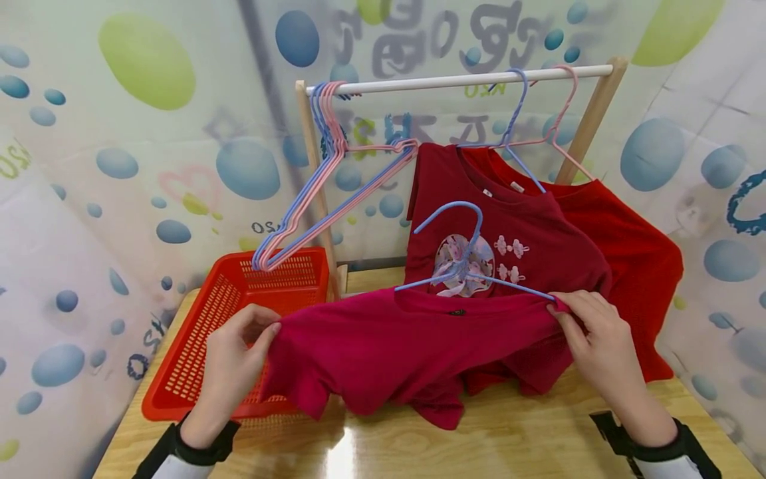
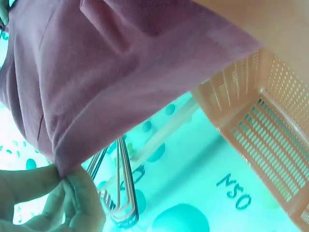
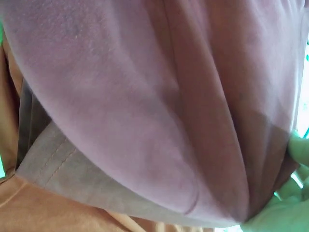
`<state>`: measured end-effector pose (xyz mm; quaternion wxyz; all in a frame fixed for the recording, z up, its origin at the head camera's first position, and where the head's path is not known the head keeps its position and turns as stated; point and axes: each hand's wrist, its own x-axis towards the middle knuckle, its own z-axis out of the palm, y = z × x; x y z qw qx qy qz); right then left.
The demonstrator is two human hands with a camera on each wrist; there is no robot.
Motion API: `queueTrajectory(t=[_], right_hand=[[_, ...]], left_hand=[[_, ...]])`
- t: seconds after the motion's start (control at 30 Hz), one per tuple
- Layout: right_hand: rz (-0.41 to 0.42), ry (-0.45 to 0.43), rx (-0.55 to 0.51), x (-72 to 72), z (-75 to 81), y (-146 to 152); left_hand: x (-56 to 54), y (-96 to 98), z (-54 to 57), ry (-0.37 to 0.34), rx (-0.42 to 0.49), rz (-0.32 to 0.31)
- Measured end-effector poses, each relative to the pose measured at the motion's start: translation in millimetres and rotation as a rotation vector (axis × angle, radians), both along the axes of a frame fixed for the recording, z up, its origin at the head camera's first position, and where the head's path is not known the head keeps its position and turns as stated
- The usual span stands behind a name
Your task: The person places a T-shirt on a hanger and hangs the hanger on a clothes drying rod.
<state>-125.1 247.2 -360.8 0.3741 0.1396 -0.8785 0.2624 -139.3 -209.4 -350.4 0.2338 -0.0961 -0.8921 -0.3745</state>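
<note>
A magenta T-shirt (image 1: 383,346) is stretched out in the air between both hands. Its left shoulder or sleeve corner is pinched between thumb and fingers of my left hand (image 1: 236,352); the left wrist view shows the same pinch (image 2: 63,193). My right hand (image 1: 598,339) pinches the cloth by the right end of a blue hanger (image 1: 463,263). That hanger's hook points up and its arms run into the shirt's neckline; how far its left arm reaches under the cloth is hidden. Pinkish-looking cloth (image 3: 145,106) fills most of the right wrist view.
Behind stands a rack with a white rail (image 1: 455,81), bearing a dark red shirt (image 1: 479,199) and a bright red shirt (image 1: 634,266) on hangers. Several blue and pink hangers (image 1: 326,173) hang at its left. A red basket (image 1: 179,359) sits on the wooden table (image 1: 407,452).
</note>
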Motion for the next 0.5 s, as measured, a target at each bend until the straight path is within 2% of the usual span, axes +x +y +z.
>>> queueTrajectory(t=[0.13,0.23,0.5], right_hand=[[-0.047,0.018,-0.010,2.9,3.5,0.8],[-0.062,0.025,0.014,5.5,7.1,-1.0],[-0.089,0.096,0.016,12.1,16.0,-10.9]], left_hand=[[-1.6,4.1,-2.2,-0.042,-0.045,-0.030],[-1.9,9.2,-0.6,-0.037,-0.057,-0.042],[5.7,23.5,6.3,0.108,-0.084,-0.036]])
